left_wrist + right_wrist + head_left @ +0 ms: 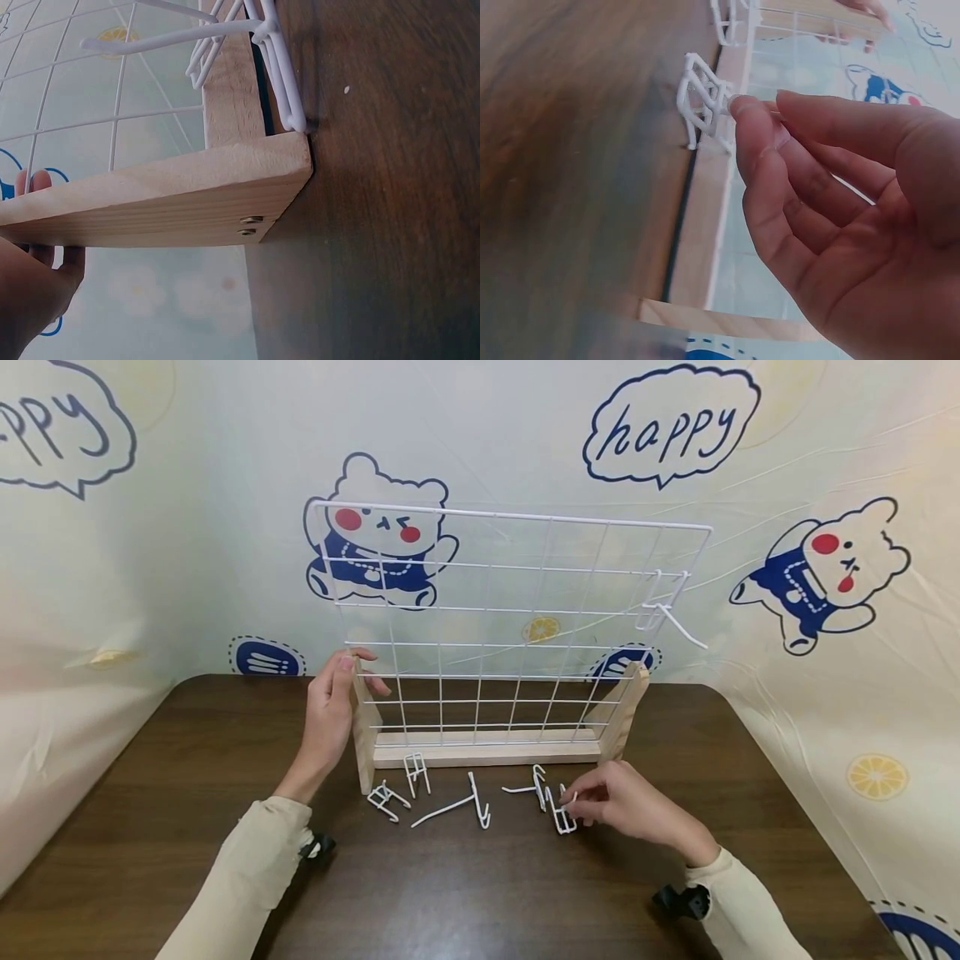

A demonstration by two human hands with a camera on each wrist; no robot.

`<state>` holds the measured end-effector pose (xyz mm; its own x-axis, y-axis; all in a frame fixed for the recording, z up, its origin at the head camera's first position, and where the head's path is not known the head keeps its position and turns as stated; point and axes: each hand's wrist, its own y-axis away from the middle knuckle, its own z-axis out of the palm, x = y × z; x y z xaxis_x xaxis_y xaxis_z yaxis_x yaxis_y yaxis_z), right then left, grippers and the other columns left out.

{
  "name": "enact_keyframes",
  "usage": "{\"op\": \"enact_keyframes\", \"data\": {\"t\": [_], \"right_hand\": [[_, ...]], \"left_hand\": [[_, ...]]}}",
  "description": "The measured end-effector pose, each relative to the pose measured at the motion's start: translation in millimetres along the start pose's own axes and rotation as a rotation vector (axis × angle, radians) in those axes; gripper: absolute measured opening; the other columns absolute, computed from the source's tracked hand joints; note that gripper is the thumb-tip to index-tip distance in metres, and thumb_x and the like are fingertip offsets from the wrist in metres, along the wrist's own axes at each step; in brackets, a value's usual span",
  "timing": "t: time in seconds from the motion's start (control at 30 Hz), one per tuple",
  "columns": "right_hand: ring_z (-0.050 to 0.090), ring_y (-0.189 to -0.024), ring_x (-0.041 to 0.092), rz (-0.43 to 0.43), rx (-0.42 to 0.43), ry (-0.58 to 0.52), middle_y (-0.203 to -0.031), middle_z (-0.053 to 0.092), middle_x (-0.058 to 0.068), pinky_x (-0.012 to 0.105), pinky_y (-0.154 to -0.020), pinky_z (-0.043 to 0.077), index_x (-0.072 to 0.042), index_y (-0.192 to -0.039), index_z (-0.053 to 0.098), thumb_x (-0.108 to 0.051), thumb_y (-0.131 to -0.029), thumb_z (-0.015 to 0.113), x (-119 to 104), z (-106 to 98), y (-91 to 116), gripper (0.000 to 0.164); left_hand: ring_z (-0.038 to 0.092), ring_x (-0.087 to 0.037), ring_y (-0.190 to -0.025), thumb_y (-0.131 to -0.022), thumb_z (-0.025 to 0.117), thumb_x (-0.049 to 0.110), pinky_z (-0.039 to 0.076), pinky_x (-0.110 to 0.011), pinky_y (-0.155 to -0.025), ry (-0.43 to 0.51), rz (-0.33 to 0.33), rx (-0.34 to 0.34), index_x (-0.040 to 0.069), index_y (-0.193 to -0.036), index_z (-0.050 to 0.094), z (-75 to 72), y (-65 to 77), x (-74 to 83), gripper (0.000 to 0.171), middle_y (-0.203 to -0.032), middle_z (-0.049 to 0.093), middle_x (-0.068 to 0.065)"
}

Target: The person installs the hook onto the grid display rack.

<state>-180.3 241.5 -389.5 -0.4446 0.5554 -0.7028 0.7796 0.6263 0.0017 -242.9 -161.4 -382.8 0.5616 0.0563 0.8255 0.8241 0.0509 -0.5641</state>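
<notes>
A white wire grid panel [480, 647] stands upright in a wooden base [487, 753] with two wooden side posts. My left hand [330, 702] grips the left side post [165, 202], thumb on the near side and fingers behind. At the front right, my right hand [611, 797] pinches a white metal hook [561, 814] between thumb and fingertips; in the right wrist view the fingers cover part of this hook [703, 105]. Just left of it lies another white hook [538, 789]. One hook [663, 610] hangs on the grid's right side.
A long-armed white hook [472, 802] lies on the brown table [480, 893] before the base. Two more hooks, one near the base [416, 771] and one by the left post [386, 799], are at the left. A printed cloth [517, 435] hangs behind.
</notes>
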Motion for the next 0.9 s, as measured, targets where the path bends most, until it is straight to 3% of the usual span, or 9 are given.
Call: {"op": "enact_keyframes", "data": {"t": [0.2, 0.37, 0.5, 0.77, 0.9], "right_hand": [[0.066, -0.063, 0.017, -0.021, 0.072, 0.032, -0.076, 0.072, 0.001, 0.028, -0.058, 0.053, -0.009, -0.093, 0.077, -0.008, -0.092, 0.070, -10, -5, 3, 0.007], [0.066, -0.063, 0.016, -0.025, 0.114, 0.035, -0.074, 0.070, -0.005, 0.030, -0.059, 0.053, -0.013, -0.092, 0.076, -0.009, -0.092, 0.071, -19, -9, 7, 0.006], [0.063, -0.063, 0.013, -0.043, 0.156, 0.069, -0.072, 0.067, -0.008, 0.029, -0.060, 0.053, -0.017, -0.091, 0.075, -0.009, -0.092, 0.071, -24, -12, 8, 0.009], [0.061, -0.071, 0.002, -0.127, 0.342, 0.181, -0.084, 0.065, -0.011, 0.028, -0.064, 0.053, -0.016, -0.090, 0.074, -0.006, -0.089, 0.074, -30, -15, 11, 0.010], [0.061, -0.071, 0.004, -0.134, 0.345, 0.162, -0.084, 0.066, -0.009, 0.027, -0.063, 0.053, -0.016, -0.090, 0.073, -0.004, -0.089, 0.073, -35, -17, 13, 0.012]], "left_hand": [[0.064, -0.033, -0.078, -0.110, 0.034, 0.029, 0.049, -0.031, -0.065, -0.001, 0.005, 0.008, -0.004, -0.118, 0.058, 0.9, -0.4, 0.3, 0.041, -0.081, 0.065, -0.027], [0.064, -0.032, -0.078, -0.110, 0.034, 0.029, 0.048, -0.031, -0.066, -0.013, 0.001, 0.013, 0.003, -0.117, 0.061, 1.1, 0.4, 0.1, 0.038, -0.080, 0.065, -0.027], [0.063, -0.033, -0.079, -0.110, 0.034, 0.029, 0.047, -0.031, -0.065, -0.008, 0.006, 0.018, 0.006, -0.116, 0.062, 0.6, -0.2, 0.3, 0.036, -0.080, 0.065, -0.028], [0.065, -0.029, -0.079, -0.110, 0.034, 0.031, 0.048, -0.031, -0.066, -0.008, -0.003, 0.021, 0.001, -0.117, 0.060, 2.0, 1.2, -0.3, 0.040, -0.080, 0.067, -0.022], [0.065, -0.028, -0.079, -0.110, 0.035, 0.030, 0.049, -0.031, -0.067, 0.001, -0.003, 0.024, 0.005, -0.116, 0.061, 2.6, 1.0, 0.8, 0.037, -0.079, 0.067, -0.022]]}}
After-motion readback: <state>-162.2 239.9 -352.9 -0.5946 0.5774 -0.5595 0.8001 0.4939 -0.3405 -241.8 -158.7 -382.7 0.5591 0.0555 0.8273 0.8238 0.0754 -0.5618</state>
